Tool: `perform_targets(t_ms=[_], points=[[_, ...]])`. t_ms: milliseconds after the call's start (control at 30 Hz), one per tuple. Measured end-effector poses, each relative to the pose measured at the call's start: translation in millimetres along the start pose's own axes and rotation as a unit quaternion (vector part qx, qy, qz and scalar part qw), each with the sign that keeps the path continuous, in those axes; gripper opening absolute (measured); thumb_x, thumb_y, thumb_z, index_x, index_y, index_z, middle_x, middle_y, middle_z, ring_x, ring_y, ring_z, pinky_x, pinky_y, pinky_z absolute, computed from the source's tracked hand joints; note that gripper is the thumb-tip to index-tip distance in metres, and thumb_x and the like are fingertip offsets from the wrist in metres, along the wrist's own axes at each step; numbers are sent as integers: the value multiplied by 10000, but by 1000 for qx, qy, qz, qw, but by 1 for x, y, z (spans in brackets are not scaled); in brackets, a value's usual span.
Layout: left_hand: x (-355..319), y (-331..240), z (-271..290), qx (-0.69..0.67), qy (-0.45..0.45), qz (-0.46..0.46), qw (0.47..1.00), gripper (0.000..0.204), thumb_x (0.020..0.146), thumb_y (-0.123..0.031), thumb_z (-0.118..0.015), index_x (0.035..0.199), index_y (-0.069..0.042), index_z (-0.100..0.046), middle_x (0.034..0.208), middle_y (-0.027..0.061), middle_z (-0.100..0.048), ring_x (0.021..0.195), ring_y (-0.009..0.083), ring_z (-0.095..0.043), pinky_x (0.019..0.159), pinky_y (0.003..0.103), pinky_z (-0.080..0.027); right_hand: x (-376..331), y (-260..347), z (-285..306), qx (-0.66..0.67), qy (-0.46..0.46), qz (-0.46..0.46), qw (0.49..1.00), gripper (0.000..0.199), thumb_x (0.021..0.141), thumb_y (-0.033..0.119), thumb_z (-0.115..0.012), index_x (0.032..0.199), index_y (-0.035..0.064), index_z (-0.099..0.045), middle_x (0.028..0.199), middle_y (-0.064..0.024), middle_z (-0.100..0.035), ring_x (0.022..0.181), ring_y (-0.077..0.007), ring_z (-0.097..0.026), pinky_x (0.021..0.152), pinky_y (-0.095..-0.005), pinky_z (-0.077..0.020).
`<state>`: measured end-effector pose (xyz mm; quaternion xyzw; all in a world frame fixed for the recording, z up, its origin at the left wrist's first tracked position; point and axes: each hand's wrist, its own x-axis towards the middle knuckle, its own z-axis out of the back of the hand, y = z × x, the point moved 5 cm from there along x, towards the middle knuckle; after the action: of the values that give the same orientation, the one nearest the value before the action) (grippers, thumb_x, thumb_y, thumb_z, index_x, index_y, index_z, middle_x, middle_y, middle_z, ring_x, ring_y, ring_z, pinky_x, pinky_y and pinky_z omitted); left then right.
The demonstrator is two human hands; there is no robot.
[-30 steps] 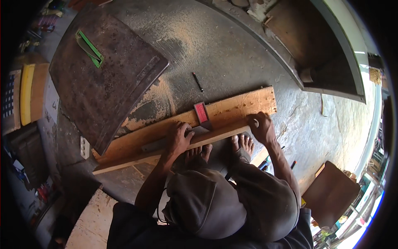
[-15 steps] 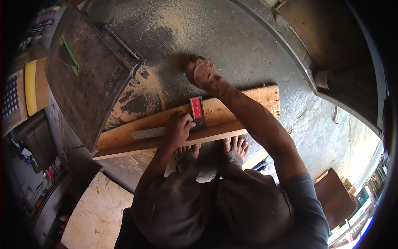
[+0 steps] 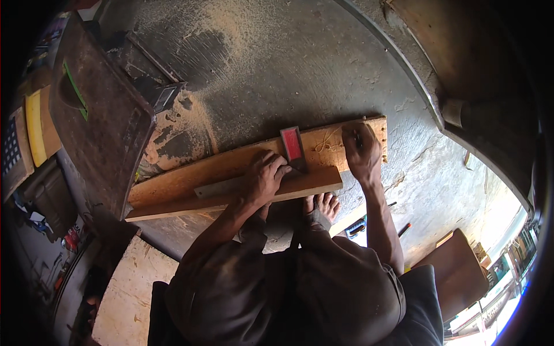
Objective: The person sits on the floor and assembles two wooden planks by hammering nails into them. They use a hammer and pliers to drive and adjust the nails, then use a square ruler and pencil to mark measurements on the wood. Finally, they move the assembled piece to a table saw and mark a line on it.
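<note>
Two hands on a wood plank

The left hand (image 3: 264, 176) presses flat on a red-handled square (image 3: 292, 145); the right hand (image 3: 360, 151) pinches a pencil (image 3: 358, 138) on the plank (image 3: 190, 181).

Plank (image 3: 190, 184): bare, matt, rough-sawn wood. Square (image 3: 291, 151): dull grey metal blade, glossy red stock. Floor (image 3: 300, 69): rough grey concrete, sawdust-dusted. Board (image 3: 101, 124), upper left: dark, worn, matt. Sheet (image 3: 130, 288), lower left: pale chipboard.
</note>
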<state>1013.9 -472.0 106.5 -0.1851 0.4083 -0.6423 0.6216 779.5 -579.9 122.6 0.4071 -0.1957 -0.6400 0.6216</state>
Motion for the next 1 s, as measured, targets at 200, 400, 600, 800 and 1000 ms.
perform_targets(t_ms=[200, 400, 600, 800, 1000], points=[[8, -13, 6, 52, 32, -1, 998, 132, 912, -196, -723, 947, -83, -664, 897, 88, -633, 879, 324, -630, 784, 445, -497, -15, -13, 0, -8, -19, 12, 1000, 142, 934, 105, -622, 1038, 33, -687, 859, -158, -653, 745, -333, -670, 658, -425, -534], [13, -14, 0, 31, 18, -23, 999, 131, 899, -198, -732, 941, -84, -684, 879, 82, -639, 869, 316, -629, 787, 436, -496, -6, -9, 0, -16, -7, -18, 1000, 165, 953, 120, -614, 1068, 56, -714, 908, -166, -686, 774, -340, -694, 678, -413, -549], [23, -20, -7, 51, 41, -38, 997, 148, 896, -212, -733, 942, -81, -680, 885, 75, -643, 889, 304, -625, 802, 431, -487, -6, -13, -3, -41, -6, -1, 999, 185, 996, 155, -605, 1110, 65, -719, 943, -126, -703, 761, -232, -685, 683, -348, -539], [26, -22, -8, 76, 46, -61, 994, 138, 891, -210, -737, 938, -94, -681, 902, 66, -641, 893, 299, -612, 853, 441, -462, -6, -13, -3, -26, -4, -29, 999, 168, 971, 124, -608, 1088, 61, -709, 941, -158, -692, 818, -326, -705, 714, -407, -553], [27, -24, -9, 80, 61, -69, 993, 132, 884, -197, -742, 952, -104, -680, 912, 62, -638, 886, 294, -614, 856, 433, -454, -6, -12, -2, -27, 0, -29, 999, 168, 968, 115, -607, 1087, 53, -707, 915, -162, -683, 802, -328, -697, 707, -413, -550]])
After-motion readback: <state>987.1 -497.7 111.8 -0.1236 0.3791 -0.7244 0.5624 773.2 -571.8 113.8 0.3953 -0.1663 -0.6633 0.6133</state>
